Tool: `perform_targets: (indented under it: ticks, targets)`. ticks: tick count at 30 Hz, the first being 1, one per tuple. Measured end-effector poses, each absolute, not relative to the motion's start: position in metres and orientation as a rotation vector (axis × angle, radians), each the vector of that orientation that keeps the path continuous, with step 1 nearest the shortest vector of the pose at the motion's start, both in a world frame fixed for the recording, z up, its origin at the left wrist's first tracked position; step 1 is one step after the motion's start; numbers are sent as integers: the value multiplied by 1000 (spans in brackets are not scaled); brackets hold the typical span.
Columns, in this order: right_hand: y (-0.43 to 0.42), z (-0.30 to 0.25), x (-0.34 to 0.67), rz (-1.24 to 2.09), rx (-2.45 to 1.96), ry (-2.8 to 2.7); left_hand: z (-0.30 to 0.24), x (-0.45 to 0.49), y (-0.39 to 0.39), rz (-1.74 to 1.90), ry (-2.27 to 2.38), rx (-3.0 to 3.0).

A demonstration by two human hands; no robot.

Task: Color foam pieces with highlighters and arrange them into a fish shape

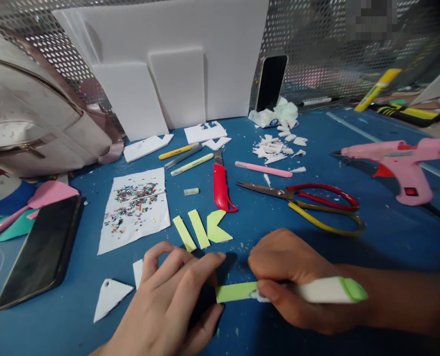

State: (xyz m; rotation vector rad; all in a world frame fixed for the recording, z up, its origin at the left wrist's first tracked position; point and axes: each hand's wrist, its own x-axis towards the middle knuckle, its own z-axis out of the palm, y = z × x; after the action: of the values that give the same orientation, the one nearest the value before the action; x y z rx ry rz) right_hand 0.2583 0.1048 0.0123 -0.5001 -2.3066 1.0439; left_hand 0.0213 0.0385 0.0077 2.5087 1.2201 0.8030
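While right hand grips a highlighter, left hand spread flat, pinning green strip

Green strip: end hidden under left hand; bag cut off, pic edge.

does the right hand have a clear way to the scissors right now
Probably yes: the scissors lie just beyond the right hand with only bare table between them. But that hand is closed on a marker, so it would likely need to drop it first.
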Motion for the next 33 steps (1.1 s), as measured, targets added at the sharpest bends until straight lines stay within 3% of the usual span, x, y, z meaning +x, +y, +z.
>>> perform_targets:
  ticks: [33]
  targets:
    - [109,14,262,1079,-537,-2387,8,24,39,800,1236,2497]
